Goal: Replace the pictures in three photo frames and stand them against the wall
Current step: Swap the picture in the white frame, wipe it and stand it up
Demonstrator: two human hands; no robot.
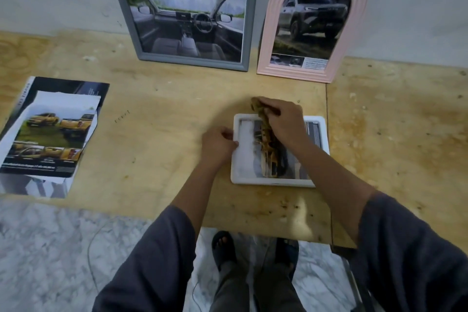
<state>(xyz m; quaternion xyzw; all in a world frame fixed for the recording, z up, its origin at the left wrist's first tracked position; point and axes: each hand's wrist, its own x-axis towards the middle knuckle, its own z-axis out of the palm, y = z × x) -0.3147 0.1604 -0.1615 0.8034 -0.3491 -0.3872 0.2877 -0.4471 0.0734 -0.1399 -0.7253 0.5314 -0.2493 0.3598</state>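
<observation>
A white frame [275, 181] lies flat on the wooden table [164, 104] in front of me, with a picture inside it. My left hand [218, 143] holds the frame's left edge, thumb on the rim. My right hand [284, 121] grips a curled yellow-toned picture [269, 140] that stands on edge across the middle of the frame. Against the wall stand a grey frame [192, 63] with a car-interior picture and, to its right, a pink arched frame [293, 74] with a truck picture.
A stack of brochure pages [50, 132] showing yellow trucks lies at the table's left. The table's front edge runs just below my forearms, with a marble floor [50, 248] and my sandalled feet beneath. A seam splits the tabletop at the right.
</observation>
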